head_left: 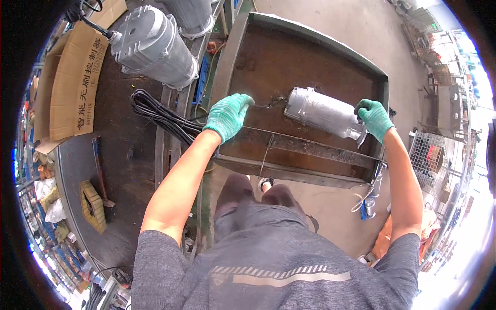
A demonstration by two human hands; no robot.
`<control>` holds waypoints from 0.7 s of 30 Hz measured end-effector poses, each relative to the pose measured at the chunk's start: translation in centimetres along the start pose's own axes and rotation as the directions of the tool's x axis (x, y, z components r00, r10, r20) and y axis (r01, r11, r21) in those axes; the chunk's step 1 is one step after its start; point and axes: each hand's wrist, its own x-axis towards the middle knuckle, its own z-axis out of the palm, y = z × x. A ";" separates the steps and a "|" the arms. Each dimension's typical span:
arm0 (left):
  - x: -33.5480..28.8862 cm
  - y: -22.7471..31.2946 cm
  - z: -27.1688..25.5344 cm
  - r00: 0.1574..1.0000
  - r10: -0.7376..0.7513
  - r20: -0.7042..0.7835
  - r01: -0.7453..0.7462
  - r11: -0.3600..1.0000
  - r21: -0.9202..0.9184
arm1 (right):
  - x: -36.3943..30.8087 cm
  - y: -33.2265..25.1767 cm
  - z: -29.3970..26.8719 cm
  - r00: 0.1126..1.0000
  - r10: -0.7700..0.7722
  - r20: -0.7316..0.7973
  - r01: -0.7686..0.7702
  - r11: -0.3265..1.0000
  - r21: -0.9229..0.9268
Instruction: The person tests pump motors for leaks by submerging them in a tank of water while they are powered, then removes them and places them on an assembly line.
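A silver-grey cylindrical metal motor housing point(325, 114) lies on its side in a shallow, rust-brown metal tray point(315, 64). My right hand point(374, 119), in a green glove, has its fingers curled over the housing's flanged right end. Thin dark wires point(269, 105) stick out of the opposite end toward my left hand point(229, 116). That hand, gloved in green too, is closed with fingers pinched at the wires over the tray's left side. Its fingertips partly hide the wire ends. A coil of black cable point(165, 116) lies on the bench to the left, reaching close to my left wrist.
Two more grey motor housings, one of them point(152, 46) nearer, stand upright on the dark bench point(129, 155). Also there are a cardboard box point(77, 82), a hammer point(99, 170) and a yellowish block point(93, 206). A wire cage point(429, 155) stands at right.
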 end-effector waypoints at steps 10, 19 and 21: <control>1.3 1.4 2.6 0.945 -0.328 -0.022 0.324 0.919 0.226 | 5.0 6.1 5.6 0.999 -0.033 -0.022 0.032 0.999 -0.008; 2.0 2.8 2.5 0.883 -0.465 0.063 0.412 0.832 0.371 | 4.9 8.9 7.4 0.959 -0.263 -0.109 0.217 0.923 -0.318; 2.2 3.0 2.4 0.876 -0.478 0.069 0.416 0.819 0.396 | 5.2 9.7 7.1 0.959 -0.280 -0.049 0.239 0.888 -0.392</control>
